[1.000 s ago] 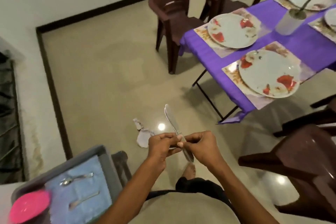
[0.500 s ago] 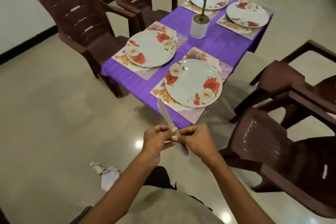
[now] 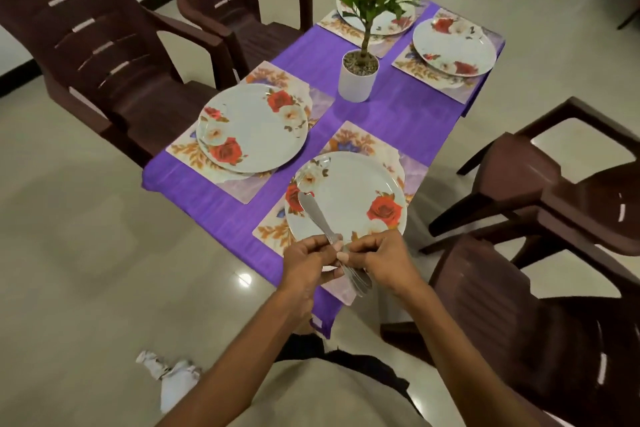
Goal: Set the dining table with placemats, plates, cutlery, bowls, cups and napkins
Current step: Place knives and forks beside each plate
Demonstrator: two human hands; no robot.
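Cutlery round just kicking off: placemats and plates are down, nothing else yet.

Both hands are pinching a small bunch of cutlery (image 3: 323, 225) right over the near corner of the desk (image 3: 398, 118). The left hand (image 3: 306, 262) and right hand (image 3: 382, 262) have fingers curled around the handles, with the tips touching in the middle. A knife blade pokes up over the nearest plate (image 3: 349, 198), and there seems to be a spoon bowl above it, though it's blurry. All four plates sit on their placemats (image 3: 412, 172), with a potted plant (image 3: 360, 76) in the middle. No bowls, cups or napkins are on the desk as far as I can see. My guess is the next move is peeling one piece off the bunch and laying it on the placemat just beside the plate, not on it. Getting a single piece free without dropping the rest looks fiddly.
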